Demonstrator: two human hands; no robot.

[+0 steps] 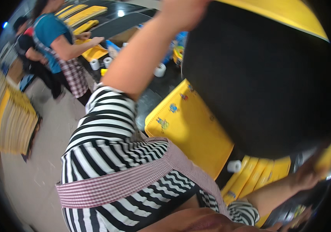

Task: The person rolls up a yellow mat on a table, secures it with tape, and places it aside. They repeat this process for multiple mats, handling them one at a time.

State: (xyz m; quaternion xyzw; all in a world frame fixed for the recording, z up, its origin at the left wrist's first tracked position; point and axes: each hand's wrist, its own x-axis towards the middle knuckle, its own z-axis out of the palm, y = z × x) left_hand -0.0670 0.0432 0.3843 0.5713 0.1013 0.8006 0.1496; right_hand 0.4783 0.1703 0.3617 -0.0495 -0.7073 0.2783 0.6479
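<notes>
A large black sheet (258, 85) with a yellow strip (285, 11) along its far edge stands raised and tilted before me. My left hand (184, 13), arm stretched up, is closed at the sheet's upper left corner; its fingers are partly hidden and cut off by the picture's top. At the lower right, my right hand (306, 178) is smeared by motion, its fingers closed around a blurred yellow thing (326, 156) that I cannot make out. Beneath the sheet lies a flat yellow panel (192, 127) with small coloured cartoon figures along one edge.
Several folded yellow pieces (258, 176) and a white roll (234, 166) lie at the right. More white rolls (159, 70) sit on the dark table. At the left are stacked yellow panels (16, 116) and two people (55, 42) standing. Another hand (295, 222) shows bottom right.
</notes>
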